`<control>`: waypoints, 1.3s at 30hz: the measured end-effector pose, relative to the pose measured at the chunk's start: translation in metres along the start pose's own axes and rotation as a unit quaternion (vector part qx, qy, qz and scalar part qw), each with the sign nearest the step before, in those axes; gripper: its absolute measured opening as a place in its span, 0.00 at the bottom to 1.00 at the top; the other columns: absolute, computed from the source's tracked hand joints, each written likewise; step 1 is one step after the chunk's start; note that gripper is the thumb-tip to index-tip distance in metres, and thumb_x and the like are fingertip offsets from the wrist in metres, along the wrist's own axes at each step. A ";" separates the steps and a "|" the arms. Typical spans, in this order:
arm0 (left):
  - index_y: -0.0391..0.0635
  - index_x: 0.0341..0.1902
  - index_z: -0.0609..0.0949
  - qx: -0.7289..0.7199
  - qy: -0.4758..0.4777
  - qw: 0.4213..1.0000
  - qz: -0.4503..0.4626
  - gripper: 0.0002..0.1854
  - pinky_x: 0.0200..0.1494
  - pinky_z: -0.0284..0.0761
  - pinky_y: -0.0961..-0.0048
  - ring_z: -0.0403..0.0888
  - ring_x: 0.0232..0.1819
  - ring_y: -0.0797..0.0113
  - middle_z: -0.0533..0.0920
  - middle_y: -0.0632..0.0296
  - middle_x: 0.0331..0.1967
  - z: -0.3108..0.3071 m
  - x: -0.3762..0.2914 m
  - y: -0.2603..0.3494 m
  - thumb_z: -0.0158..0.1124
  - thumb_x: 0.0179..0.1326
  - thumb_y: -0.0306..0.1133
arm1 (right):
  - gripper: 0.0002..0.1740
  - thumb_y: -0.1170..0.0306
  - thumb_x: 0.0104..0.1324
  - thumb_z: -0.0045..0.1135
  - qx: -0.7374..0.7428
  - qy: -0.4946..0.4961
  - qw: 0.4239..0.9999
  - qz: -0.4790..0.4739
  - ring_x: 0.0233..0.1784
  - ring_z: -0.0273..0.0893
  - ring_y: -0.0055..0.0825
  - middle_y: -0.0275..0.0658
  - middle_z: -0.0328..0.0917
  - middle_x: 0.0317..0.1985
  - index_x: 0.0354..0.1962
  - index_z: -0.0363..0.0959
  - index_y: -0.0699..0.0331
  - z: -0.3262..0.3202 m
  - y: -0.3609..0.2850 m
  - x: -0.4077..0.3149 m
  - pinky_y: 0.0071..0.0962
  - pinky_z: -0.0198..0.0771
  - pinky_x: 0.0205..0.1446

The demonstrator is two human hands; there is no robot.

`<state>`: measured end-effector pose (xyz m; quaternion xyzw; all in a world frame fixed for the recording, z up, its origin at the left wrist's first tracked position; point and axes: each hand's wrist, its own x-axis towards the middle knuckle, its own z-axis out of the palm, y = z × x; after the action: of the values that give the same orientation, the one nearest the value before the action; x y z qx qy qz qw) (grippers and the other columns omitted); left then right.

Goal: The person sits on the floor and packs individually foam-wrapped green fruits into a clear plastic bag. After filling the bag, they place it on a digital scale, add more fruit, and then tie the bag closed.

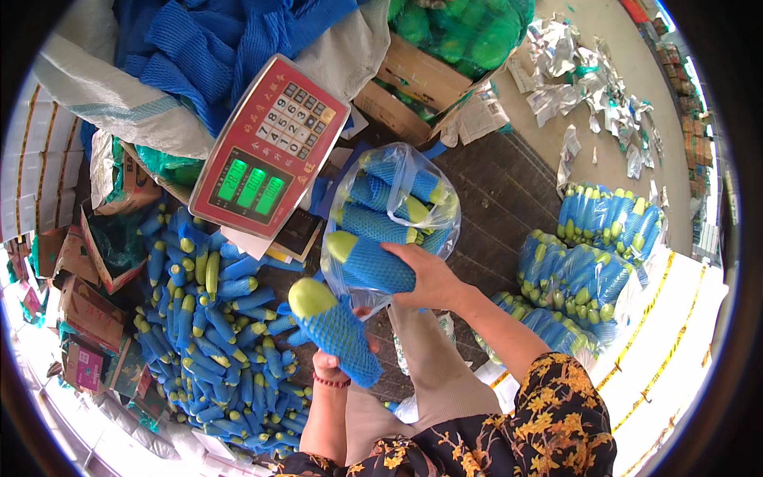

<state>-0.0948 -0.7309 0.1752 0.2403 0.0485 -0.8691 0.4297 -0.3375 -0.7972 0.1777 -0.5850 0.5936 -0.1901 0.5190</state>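
My left hand (pixel 340 361) grips a pale green squash (pixel 313 298) in a blue foam net sleeve, tilted with its bare end up and to the left. My right hand (pixel 432 277) is around a second netted squash (pixel 372 262), held over the near side of a clear plastic bag (pixel 444 179). Inside the bag lie several more netted squashes (pixel 381 223). Part of my left hand's fingers is hidden behind the first squash. Just beyond the bag, on its left, stands a red electronic scale display (pixel 271 149) with a keypad and lit green readouts.
A large heap of netted squashes (pixel 220 358) covers the floor at left. Filled bags of netted squashes (pixel 572 280) stand at right. Blue net sleeves (pixel 197 47) fill a white woven sack (pixel 119 101). Cardboard boxes (pixel 89 310) line the left; torn paper (pixel 614 101) litters the far right floor.
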 end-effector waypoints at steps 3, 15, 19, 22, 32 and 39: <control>0.44 0.67 0.62 -0.019 0.066 0.997 0.033 0.49 0.39 0.77 0.53 0.80 0.37 0.47 0.68 0.44 0.60 -0.005 -0.023 -0.001 0.71 0.36 0.39 | 0.49 0.66 0.40 0.65 0.062 0.019 0.994 -0.091 0.53 0.72 0.49 0.48 0.69 0.52 0.64 0.57 0.55 0.029 0.010 0.016 0.40 0.70 0.56; 0.31 0.60 0.65 0.091 0.116 0.989 -0.008 0.49 0.37 0.75 0.58 0.79 0.36 0.51 0.75 0.44 0.50 0.026 0.003 -0.027 0.71 0.31 0.42 | 0.30 0.75 0.50 0.61 0.498 0.409 0.684 0.342 0.45 0.74 0.30 0.43 0.72 0.45 0.52 0.61 0.68 0.068 0.119 -0.024 0.29 0.74 0.45; 0.36 0.63 0.64 0.050 0.100 0.994 0.013 0.49 0.35 0.75 0.57 0.80 0.33 0.49 0.70 0.43 0.57 0.031 0.008 -0.031 0.70 0.32 0.43 | 0.32 0.77 0.49 0.61 0.478 0.343 0.738 0.330 0.45 0.74 0.29 0.43 0.71 0.45 0.52 0.60 0.70 0.068 0.131 -0.026 0.29 0.73 0.48; 0.35 0.63 0.64 0.037 0.109 0.993 0.008 0.49 0.37 0.79 0.56 0.81 0.36 0.46 0.68 0.42 0.58 0.028 0.004 -0.027 0.72 0.31 0.39 | 0.34 0.76 0.46 0.63 0.405 0.355 0.790 0.291 0.45 0.74 0.32 0.44 0.72 0.45 0.52 0.60 0.69 0.076 0.133 -0.018 0.30 0.72 0.49; 0.36 0.66 0.60 0.034 0.135 0.988 -0.069 0.52 0.40 0.82 0.57 0.81 0.40 0.47 0.69 0.44 0.59 0.030 0.000 -0.013 0.70 0.30 0.32 | 0.38 0.75 0.44 0.59 0.407 0.187 0.759 0.473 0.51 0.70 0.33 0.45 0.70 0.44 0.56 0.57 0.70 0.048 0.168 -0.022 0.33 0.68 0.53; 0.32 0.62 0.65 0.114 0.128 0.984 -0.042 0.49 0.37 0.82 0.60 0.82 0.37 0.50 0.70 0.44 0.57 0.039 0.008 -0.018 0.72 0.30 0.36 | 0.62 0.57 0.43 0.72 0.082 0.230 0.908 0.339 0.63 0.65 0.50 0.60 0.62 0.60 0.65 0.42 0.77 0.040 0.170 -0.017 0.38 0.65 0.62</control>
<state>-0.1275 -0.7367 0.2031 0.3944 0.0135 -0.8485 0.3525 -0.3928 -0.7250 0.0271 -0.2439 0.8415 -0.1801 0.4472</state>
